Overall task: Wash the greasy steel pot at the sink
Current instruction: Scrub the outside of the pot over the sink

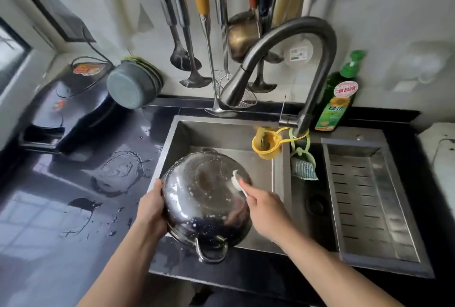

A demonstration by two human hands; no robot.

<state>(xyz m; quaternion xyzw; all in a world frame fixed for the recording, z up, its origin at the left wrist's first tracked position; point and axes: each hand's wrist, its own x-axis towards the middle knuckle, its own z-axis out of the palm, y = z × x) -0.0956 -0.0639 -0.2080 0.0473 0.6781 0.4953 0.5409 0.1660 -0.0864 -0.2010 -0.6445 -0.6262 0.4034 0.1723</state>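
Pot point(206, 198), left hand point(151, 210) gripping, right hand point(264, 210) pinching cloth point(236, 180), under faucet point(278, 60).

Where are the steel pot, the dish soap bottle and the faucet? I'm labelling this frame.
steel pot point(206, 198): head view, on its upturned soapy base.
dish soap bottle point(338, 100): head view, on its green body above the label.
faucet point(290, 33): head view, on the curved neck.

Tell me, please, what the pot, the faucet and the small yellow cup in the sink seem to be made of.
Pot: polished steel, it seems; its bottom mirrors the room under suds.
Faucet: metal with a dark brushed finish, judging by soft, dull highlights.
Yellow cup: probably plastic or silicone; matte, evenly coloured, hung from a thin strap of the same look.
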